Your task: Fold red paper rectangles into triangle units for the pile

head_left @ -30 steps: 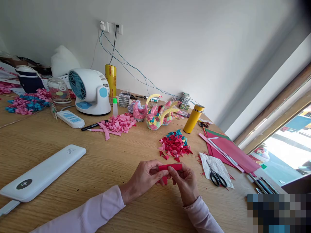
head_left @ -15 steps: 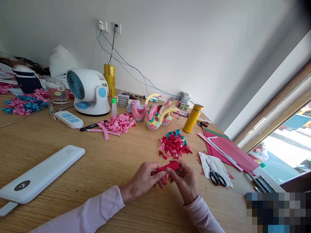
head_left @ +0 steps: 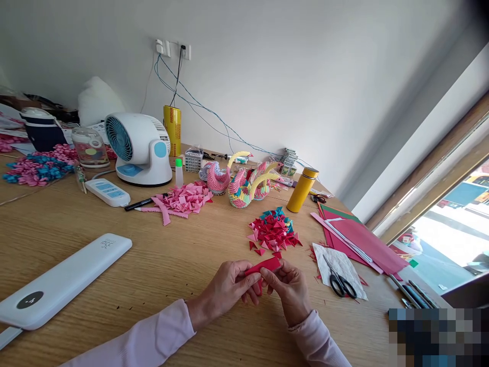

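Note:
A folded strip of red paper [head_left: 269, 265] is held between both hands above the front of the table. My left hand [head_left: 229, 283] pinches its left end between thumb and fingers, and a flap of the paper hangs down beside the fingertips. Around the right end, my right hand [head_left: 291, 290] is closed, with its thumb pressed on the lower edge. Just beyond the hands lies a pile of small folded paper triangles [head_left: 274, 230], red with some pink and teal. Black-handled scissors [head_left: 342, 285] rest on a white tissue [head_left: 324, 265] right of my right hand.
Paper swans [head_left: 248, 191] stand behind the triangles, beside a yellow bottle [head_left: 303, 190]. Pink paper pieces [head_left: 187, 198] lie near a white fan [head_left: 143, 148]. A white power bank [head_left: 69, 280] is at the left. Red paper sheets [head_left: 362, 239] lie at the right.
The view has tilted up slightly, so most things sit a little lower. Both hands keep their hold on the red paper, with only a slight shift of the fingers.

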`<state>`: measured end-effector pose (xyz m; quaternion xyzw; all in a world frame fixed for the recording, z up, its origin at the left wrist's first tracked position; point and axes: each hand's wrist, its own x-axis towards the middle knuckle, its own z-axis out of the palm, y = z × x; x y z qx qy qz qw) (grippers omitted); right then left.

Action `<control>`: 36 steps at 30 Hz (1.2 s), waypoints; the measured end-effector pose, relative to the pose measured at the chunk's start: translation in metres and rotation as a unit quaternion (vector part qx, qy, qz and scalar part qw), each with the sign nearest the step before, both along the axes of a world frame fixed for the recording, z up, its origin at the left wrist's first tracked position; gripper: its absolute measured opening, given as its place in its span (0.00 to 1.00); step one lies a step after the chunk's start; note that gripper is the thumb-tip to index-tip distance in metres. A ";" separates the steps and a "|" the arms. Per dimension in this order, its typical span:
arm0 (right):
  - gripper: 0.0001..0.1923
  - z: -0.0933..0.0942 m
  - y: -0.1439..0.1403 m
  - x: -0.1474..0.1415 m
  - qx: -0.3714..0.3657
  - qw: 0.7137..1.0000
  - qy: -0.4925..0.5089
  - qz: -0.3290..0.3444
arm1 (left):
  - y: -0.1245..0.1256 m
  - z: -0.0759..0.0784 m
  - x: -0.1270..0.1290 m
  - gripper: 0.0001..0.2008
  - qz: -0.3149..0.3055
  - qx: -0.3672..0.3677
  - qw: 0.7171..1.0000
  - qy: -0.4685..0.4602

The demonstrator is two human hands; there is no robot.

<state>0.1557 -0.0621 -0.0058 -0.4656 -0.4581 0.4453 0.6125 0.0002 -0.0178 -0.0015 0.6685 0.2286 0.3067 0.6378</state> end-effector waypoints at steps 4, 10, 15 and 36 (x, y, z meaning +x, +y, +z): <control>0.12 0.002 -0.002 -0.001 -0.005 1.000 -0.009 -0.001 | 0.000 0.004 -0.001 0.18 0.004 0.021 1.000 0.019; 0.11 0.004 -0.002 -0.003 -0.005 1.000 -0.023 0.010 | 0.002 0.006 -0.002 0.20 -0.029 0.034 0.998 0.036; 0.17 0.016 0.004 0.023 0.038 0.996 -0.025 -0.083 | 0.005 0.004 -0.002 0.19 -0.052 -0.015 0.999 -0.004; 0.16 0.004 -0.001 0.002 0.016 0.989 -0.138 -0.039 | -0.004 0.005 0.002 0.18 -0.013 0.055 0.998 0.020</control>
